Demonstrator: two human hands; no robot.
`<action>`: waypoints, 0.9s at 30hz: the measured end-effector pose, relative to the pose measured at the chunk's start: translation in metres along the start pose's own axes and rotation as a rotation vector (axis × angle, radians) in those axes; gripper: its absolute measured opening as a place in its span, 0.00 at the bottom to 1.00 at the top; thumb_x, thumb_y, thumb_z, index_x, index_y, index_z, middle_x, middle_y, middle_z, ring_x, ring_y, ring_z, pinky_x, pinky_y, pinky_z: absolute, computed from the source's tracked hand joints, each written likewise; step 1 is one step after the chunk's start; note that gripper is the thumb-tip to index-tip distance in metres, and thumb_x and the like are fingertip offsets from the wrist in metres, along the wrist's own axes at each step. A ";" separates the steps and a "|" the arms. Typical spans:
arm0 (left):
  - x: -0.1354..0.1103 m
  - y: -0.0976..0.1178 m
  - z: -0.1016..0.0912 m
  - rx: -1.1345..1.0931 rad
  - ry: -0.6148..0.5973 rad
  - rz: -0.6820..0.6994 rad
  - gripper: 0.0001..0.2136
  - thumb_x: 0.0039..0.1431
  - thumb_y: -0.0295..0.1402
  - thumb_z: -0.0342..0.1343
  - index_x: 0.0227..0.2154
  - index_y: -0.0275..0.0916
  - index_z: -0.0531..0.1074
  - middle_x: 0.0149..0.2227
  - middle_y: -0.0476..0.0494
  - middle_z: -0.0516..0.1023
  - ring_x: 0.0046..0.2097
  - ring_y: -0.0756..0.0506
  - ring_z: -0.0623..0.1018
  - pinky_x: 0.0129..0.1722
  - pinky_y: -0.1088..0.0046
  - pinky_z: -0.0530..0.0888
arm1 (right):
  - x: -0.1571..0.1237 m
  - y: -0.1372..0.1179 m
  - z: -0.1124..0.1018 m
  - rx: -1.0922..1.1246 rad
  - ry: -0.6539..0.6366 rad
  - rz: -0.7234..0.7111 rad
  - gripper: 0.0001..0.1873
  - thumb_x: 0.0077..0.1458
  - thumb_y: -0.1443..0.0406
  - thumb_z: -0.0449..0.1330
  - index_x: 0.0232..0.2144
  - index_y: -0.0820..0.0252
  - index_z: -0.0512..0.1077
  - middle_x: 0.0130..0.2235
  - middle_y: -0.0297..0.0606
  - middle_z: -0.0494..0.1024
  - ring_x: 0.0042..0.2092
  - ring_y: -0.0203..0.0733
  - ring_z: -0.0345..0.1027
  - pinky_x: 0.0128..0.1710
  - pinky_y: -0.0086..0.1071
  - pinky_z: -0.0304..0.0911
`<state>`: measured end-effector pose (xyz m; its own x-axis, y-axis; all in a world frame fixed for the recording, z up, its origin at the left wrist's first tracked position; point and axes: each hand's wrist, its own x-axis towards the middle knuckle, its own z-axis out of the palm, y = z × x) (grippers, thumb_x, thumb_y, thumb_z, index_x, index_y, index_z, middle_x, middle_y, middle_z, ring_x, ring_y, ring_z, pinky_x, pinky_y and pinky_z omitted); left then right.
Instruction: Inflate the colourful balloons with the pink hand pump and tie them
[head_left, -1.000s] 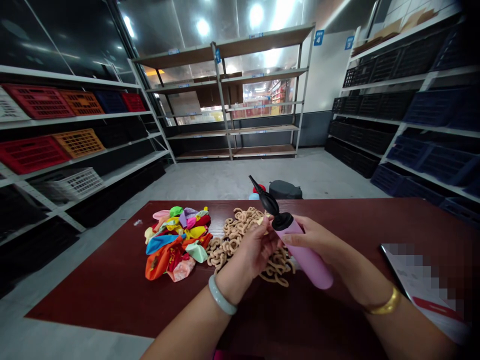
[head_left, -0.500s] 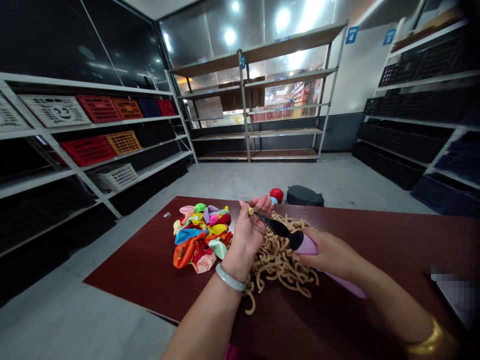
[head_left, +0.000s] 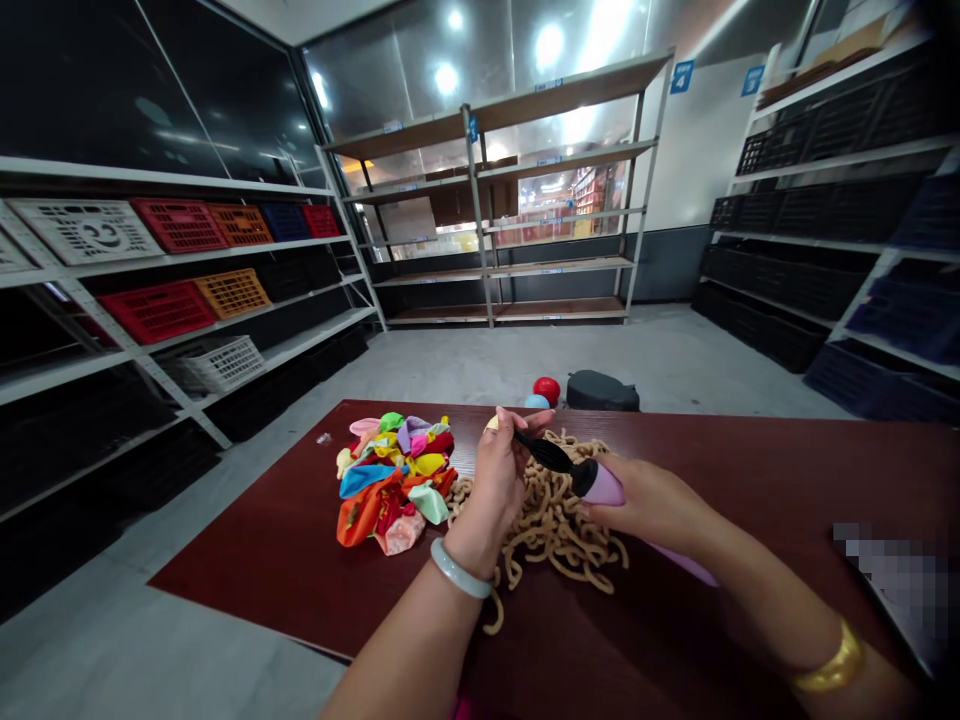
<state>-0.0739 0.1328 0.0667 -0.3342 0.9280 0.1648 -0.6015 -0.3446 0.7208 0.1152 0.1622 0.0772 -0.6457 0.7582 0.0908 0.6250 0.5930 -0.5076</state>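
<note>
My right hand [head_left: 649,500] is wrapped around a pink balloon pump [head_left: 604,487] with a black tapered nozzle [head_left: 551,452] that points left. At the nozzle's tip, my left hand [head_left: 501,470] pinches a small pale yellow balloon [head_left: 493,424] between thumb and finger; the other fingers stretch out behind the nozzle. Whether the balloon's mouth sits on the tip, I cannot tell. Below and behind both hands lies a heap of tan, curled, rope-like pieces [head_left: 566,545]. Left of it is a pile of limp, many-coloured balloons [head_left: 397,480].
Everything lies on a dark red-brown table [head_left: 270,560]. A dark flat device [head_left: 892,600], partly blurred out, is at the right. Beyond the far edge show a red ball [head_left: 547,389], a light blue ball [head_left: 536,402] and a dark grey stool-like object [head_left: 602,391]. Shelves with crates [head_left: 169,310] line the sides.
My left hand has turned from palm up to more upright, its thumb and finger closing on the small balloon at the nozzle tip. The right hand keeps its hold on the pump.
</note>
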 end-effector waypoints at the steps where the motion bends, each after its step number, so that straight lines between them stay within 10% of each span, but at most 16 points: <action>1: 0.000 -0.001 0.001 -0.001 -0.007 -0.005 0.15 0.57 0.45 0.55 0.27 0.37 0.65 0.36 0.37 0.80 0.46 0.41 0.78 0.51 0.60 0.68 | 0.000 0.000 0.000 -0.010 0.003 -0.001 0.29 0.46 0.54 0.61 0.53 0.47 0.66 0.45 0.36 0.77 0.44 0.50 0.71 0.37 0.34 0.60; 13: -0.014 -0.014 0.018 0.026 0.026 -0.068 0.15 0.56 0.43 0.55 0.21 0.37 0.67 0.34 0.39 0.80 0.45 0.40 0.77 0.48 0.62 0.69 | -0.002 -0.002 0.000 -0.006 0.031 -0.049 0.30 0.46 0.55 0.61 0.54 0.47 0.64 0.46 0.36 0.77 0.45 0.50 0.71 0.39 0.34 0.60; 27: -0.014 0.012 0.019 0.035 -0.107 0.012 0.29 0.58 0.55 0.44 0.47 0.34 0.72 0.47 0.31 0.77 0.50 0.38 0.75 0.53 0.61 0.66 | -0.004 -0.012 -0.008 0.119 0.043 -0.044 0.30 0.48 0.57 0.60 0.55 0.50 0.64 0.50 0.39 0.75 0.48 0.52 0.69 0.45 0.39 0.61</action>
<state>-0.0625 0.1183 0.0855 -0.2607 0.9344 0.2429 -0.5719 -0.3521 0.7409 0.1136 0.1542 0.0900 -0.6506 0.7444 0.1503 0.5382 0.5916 -0.6003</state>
